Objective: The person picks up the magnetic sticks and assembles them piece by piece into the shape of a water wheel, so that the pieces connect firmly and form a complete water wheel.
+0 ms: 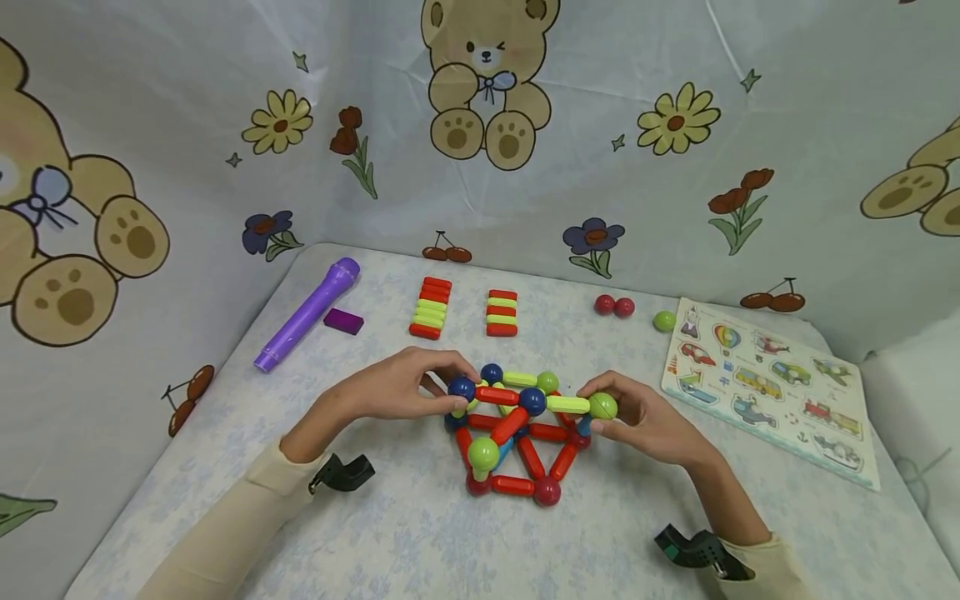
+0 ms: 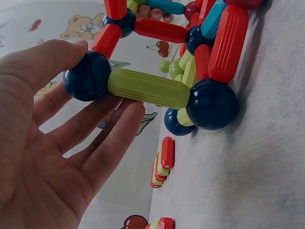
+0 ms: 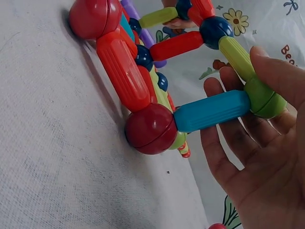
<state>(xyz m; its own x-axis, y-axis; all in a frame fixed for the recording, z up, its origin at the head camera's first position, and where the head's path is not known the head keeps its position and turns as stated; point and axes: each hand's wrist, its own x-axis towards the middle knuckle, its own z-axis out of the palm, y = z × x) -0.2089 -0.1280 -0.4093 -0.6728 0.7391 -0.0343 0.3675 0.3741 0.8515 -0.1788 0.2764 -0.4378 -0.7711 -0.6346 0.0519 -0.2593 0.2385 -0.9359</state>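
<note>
One ball-and-rod construction (image 1: 529, 458) stands on the pale patterned tabletop (image 1: 375, 533), between both hands. The left hand (image 1: 405, 383) pinches a dark blue ball (image 1: 459, 387) at one upper corner; the right hand (image 1: 645, 419) pinches a lime-green ball (image 1: 603, 406) at the other. Judged light; rods stiff, smooth balls somewhat slippery, joints liable to part. Hold is best taken at opposite corner balls. Long axis of the top row runs left to right; one red rod (image 1: 511, 425) slopes from its middle down toward the person.
</note>
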